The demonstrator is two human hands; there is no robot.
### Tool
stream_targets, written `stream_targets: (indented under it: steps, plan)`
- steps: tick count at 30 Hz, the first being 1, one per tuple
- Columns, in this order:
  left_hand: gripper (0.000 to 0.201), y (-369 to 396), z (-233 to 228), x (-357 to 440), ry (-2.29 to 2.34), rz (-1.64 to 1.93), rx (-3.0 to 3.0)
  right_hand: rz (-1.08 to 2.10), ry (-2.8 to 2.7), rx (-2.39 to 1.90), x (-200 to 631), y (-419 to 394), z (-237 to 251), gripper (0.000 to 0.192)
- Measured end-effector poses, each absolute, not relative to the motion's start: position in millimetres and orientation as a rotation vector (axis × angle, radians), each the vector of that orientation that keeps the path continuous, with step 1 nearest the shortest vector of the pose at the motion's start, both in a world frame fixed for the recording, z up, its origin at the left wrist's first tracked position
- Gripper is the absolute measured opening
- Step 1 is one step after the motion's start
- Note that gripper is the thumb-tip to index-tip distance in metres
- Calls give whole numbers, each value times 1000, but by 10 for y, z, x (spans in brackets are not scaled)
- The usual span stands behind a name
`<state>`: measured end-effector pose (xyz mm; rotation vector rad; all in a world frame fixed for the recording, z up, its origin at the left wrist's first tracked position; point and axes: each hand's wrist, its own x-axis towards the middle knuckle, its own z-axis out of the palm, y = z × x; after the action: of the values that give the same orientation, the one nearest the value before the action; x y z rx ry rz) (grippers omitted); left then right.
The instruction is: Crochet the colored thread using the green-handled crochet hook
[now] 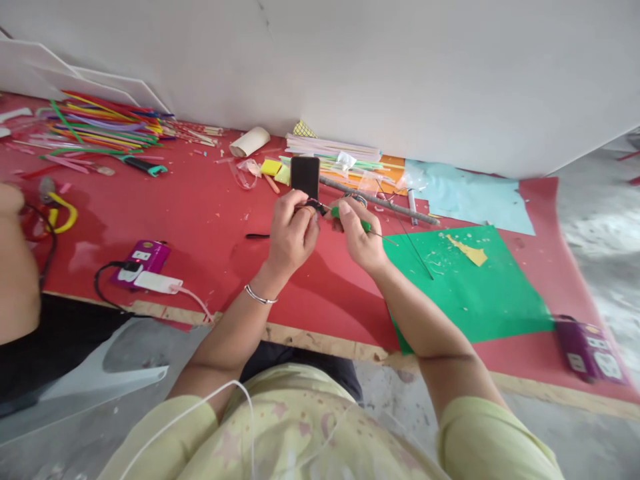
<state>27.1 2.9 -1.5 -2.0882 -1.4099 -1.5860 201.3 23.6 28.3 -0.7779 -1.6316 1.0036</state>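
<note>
My left hand (291,235) is closed, its thumb and fingers pinching a small dark piece (315,205) that is too small to name. Close beside it, my right hand (363,241) grips a thin stick with a bright green wrapped part (366,227); its tip points at the dark piece. Whether the stick and the dark piece touch, I cannot tell. Just behind my hands stands a phone (305,175) with a dark screen. A grey rod (385,199) lies slantwise beyond my right hand, with a thin dark wire (417,250) crossing near it.
Scraps lie on a green sheet (465,300) at right, before a light blue sheet (470,193). Colourful pipe cleaners (110,127), a cardboard tube (249,142) and a box cutter (145,165) lie farther back. Yellow-handled pliers (65,212) and a purple power strip (147,257) sit left, near another person's arm (17,267).
</note>
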Motion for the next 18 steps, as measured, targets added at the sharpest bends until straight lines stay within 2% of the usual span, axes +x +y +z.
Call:
stream_targets:
  steps: [6,13,18]
  plan:
    - [14,12,-8,308,-1403,-1624,-2058,786,-1678,-709,1953,151,237,41]
    - [18,39,51,255,-1491,-2143,-2125,1228,-1496,-693,1970,283,150,43]
    - [21,91,10,221,-1533,-2509,-2247,1384,-1400,-665,1988,378,139,48]
